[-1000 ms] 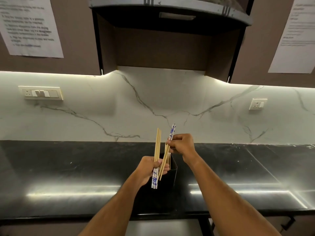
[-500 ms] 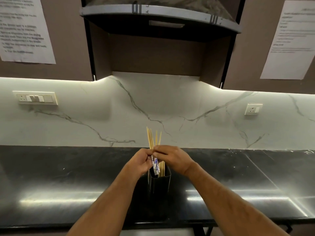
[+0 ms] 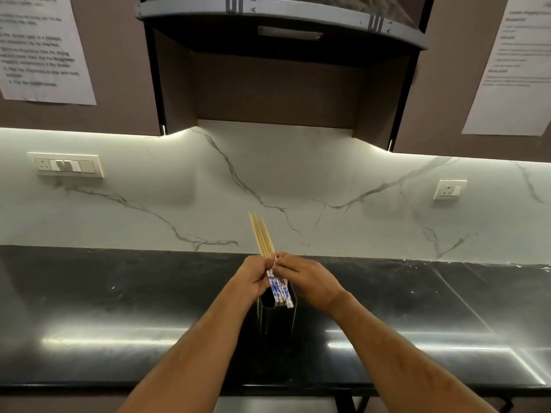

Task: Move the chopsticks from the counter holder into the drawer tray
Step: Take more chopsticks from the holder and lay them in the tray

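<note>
Bamboo chopsticks [image 3: 269, 263], split between two hands a second ago, are now gathered into one bundle above the black holder [image 3: 277, 315] on the dark counter [image 3: 119, 308]. The left hand [image 3: 253, 278] and right hand [image 3: 307, 281] both grip the bundle at its middle. Its long axis stands nearly upright, bare tips tilting up and slightly left, blue-patterned ends pointing down at the holder's mouth. The bundle looks ready to carry; no drawer is visible.

Dim kitchen, bright under-cabinet strip light washing the marble backsplash [image 3: 298, 180], streaky glare along the glossy black table [image 3: 119, 341], wide-angle bending at edges, wall papers' [image 3: 44, 52] text soft and unreadable
</note>
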### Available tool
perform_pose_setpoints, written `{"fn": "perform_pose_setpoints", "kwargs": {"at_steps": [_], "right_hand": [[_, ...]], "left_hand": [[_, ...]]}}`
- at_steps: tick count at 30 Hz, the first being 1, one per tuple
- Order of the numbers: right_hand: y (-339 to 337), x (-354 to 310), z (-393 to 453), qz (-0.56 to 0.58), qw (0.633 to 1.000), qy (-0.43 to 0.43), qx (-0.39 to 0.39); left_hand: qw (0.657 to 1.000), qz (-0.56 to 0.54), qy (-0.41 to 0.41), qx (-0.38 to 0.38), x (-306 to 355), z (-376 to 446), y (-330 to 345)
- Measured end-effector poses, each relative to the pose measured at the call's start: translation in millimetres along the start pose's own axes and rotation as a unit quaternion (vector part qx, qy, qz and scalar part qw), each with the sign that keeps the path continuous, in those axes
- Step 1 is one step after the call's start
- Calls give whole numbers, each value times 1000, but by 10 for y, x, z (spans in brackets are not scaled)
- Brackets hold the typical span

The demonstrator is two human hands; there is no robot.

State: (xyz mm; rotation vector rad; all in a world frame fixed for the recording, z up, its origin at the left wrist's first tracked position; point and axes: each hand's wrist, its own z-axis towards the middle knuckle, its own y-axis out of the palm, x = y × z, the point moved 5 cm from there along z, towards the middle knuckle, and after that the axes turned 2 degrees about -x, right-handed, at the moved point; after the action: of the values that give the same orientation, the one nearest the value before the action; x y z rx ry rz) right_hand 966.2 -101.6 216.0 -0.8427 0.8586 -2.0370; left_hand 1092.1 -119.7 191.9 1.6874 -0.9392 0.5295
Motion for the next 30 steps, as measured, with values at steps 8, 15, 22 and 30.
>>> {"fn": "perform_pose_setpoints", "kwargs": {"at_steps": [8,15,22,30], "right_hand": [[644,38,-348,713,201,616,267],[720,-181,8,777,70,557,285],[852,-180,6,780,61,560,273],[620,217,-259,628,385,652,182]], "left_hand": [[983,-41,166,65,149,161,28],[979,39,189,71,-51,111,140],[977,71,188,75,-80,59,98],[977,146,155,26,-57,6,-63]]}}
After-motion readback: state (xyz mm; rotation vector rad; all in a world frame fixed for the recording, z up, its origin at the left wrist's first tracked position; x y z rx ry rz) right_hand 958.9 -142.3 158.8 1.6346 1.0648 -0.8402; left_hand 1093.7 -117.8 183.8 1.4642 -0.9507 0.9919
